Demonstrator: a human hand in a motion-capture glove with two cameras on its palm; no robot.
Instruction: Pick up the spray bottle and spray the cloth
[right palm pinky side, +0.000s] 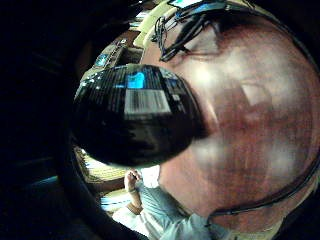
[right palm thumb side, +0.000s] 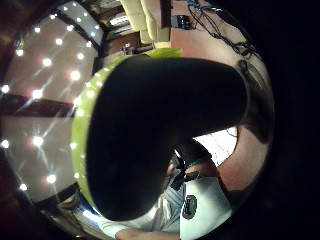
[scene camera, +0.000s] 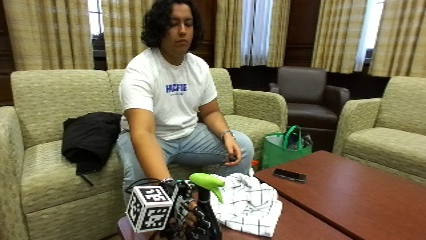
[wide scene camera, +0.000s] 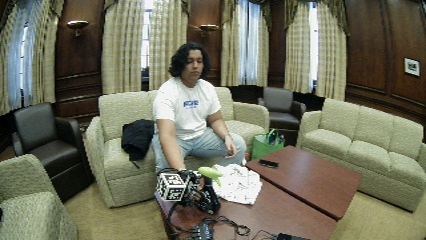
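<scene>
A dark spray bottle (scene camera: 208, 220) with a green spray head (scene camera: 207, 181) stands upright at the corner of the reddish-brown table (scene camera: 346, 200) nearest the person. My gloved right hand (scene camera: 183, 212) grips the bottle's body from the side away from the cloth. The nozzle points toward a white checked cloth (scene camera: 247, 202), which lies crumpled on the table right beside the bottle. In the wide outside view the bottle (wide scene camera: 208, 196) and the cloth (wide scene camera: 238, 183) sit side by side. The bottle's dark body (right palm pinky side: 132, 120) fills both palm views, with a green edge (right palm thumb side: 80, 130) showing.
A black phone (scene camera: 289, 175) lies on the table beyond the cloth. A green bag (scene camera: 283, 147) stands on the floor by the sofa, and a black jacket (scene camera: 90, 140) lies on the seat. Cables (wide scene camera: 219, 227) lie on the table's near end. The person's bare hand (scene camera: 231, 155) rests on a thigh.
</scene>
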